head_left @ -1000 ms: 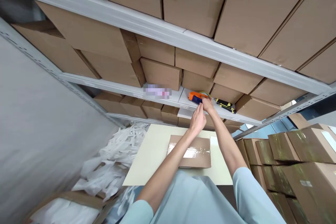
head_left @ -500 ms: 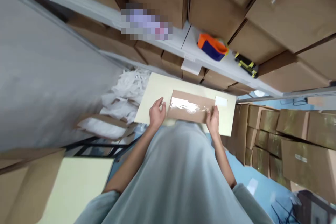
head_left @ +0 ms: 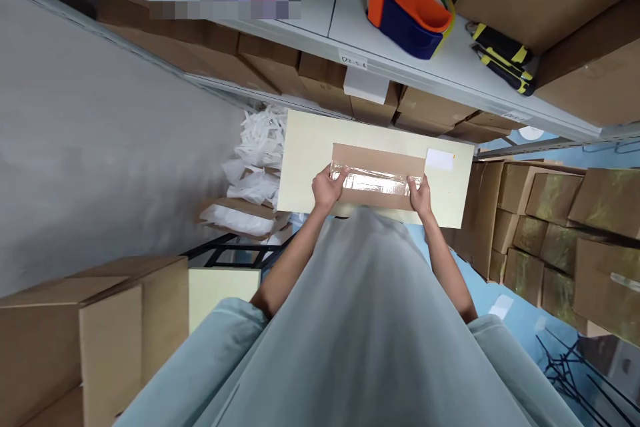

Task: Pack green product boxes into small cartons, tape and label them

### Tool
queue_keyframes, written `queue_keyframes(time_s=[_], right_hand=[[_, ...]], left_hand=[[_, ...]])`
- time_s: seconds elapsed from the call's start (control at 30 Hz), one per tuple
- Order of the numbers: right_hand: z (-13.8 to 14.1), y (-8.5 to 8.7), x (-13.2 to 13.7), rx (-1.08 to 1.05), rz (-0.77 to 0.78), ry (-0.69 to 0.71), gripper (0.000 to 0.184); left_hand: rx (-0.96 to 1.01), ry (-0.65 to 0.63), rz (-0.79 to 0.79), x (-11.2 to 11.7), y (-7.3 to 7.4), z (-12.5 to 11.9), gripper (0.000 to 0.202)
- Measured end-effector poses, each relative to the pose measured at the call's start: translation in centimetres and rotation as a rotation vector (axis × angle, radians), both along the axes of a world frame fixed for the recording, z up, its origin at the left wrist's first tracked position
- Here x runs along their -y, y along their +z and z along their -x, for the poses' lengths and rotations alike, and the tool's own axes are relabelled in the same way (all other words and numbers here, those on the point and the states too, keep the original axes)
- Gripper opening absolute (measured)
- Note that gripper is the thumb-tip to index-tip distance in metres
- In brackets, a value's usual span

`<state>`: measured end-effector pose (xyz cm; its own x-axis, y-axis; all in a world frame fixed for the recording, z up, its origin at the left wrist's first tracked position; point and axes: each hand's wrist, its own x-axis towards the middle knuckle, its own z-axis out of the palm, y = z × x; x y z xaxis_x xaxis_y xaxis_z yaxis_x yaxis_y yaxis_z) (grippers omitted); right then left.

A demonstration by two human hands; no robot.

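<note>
A flat brown cardboard box (head_left: 379, 160), sealed along its top with clear tape, lies on a pale yellow table (head_left: 307, 153). My left hand (head_left: 327, 188) grips the box's left end with the fingers curled over its top edge. My right hand (head_left: 421, 192) holds the right end the same way. A small white label (head_left: 440, 159) lies on the table just right of the box. On the grey shelf (head_left: 320, 0) above sits an orange and blue tape dispenser (head_left: 407, 10), out of my hands.
A yellow and black tool (head_left: 503, 61) lies on the shelf beside the dispenser. Cardboard boxes fill the shelves, and taped boxes (head_left: 560, 220) are stacked at the right. White packing scraps (head_left: 257, 160) lie left of the table. Another carton (head_left: 75, 333) stands at the lower left.
A second ago my hands were at the tape dispenser on the shelf. They let it go, came down, and now grip both ends of the taped box. The view has tilted downward.
</note>
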<state>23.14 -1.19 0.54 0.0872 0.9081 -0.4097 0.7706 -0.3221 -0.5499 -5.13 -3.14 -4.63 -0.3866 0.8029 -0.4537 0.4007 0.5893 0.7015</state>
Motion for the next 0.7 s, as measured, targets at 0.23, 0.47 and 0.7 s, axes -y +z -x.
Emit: queue_keyframes(time_s=[0.23, 0.47, 0.7], right_hand=[[-1.0, -2.7, 1.1, 0.037, -0.063, -0.135, 0.087], [3.5, -2.8, 2.0, 0.323, -0.293, 0.051, 0.099], [3.5, -3.0, 0.9, 0.327, -0.254, 0.078, 0.104]], left_hand=[[-0.046, -0.114, -0.002, 0.6, -0.1, 0.9, 0.061], [-0.241, -0.188, -0.236, 0.2, 1.7, -4.8, 0.101], [-0.297, -0.302, -0.178, -0.7, 1.7, -6.2, 0.113]])
